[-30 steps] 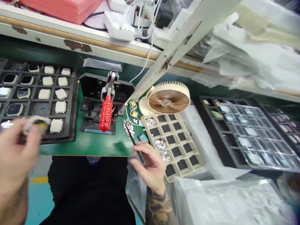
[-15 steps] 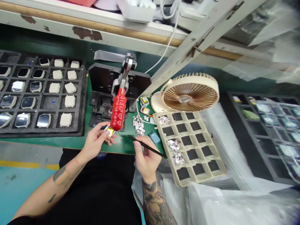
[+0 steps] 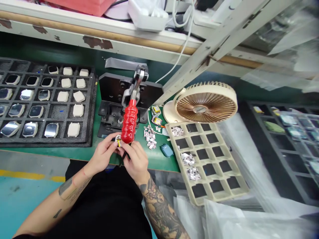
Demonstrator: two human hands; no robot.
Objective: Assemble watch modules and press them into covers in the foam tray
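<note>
My left hand pinches a small opened watch case with a yellow part inside. The fingers of my right hand are closed round black tweezers, and they meet the case at its right side. Part of the case is hidden by fingers and by the red handle of a toggle clamp just above. The clamp's black fixture stands behind both hands on the green bench.
A grey foam tray of watches is at left. To the right lie small silvery pieces, two opened watch cases, a blue piece and a beige compartment tray. A fan stands behind that tray.
My right hand has moved left with the tweezers, from beside the silvery pieces to the watch case in my left hand. The view has shifted slightly.
</note>
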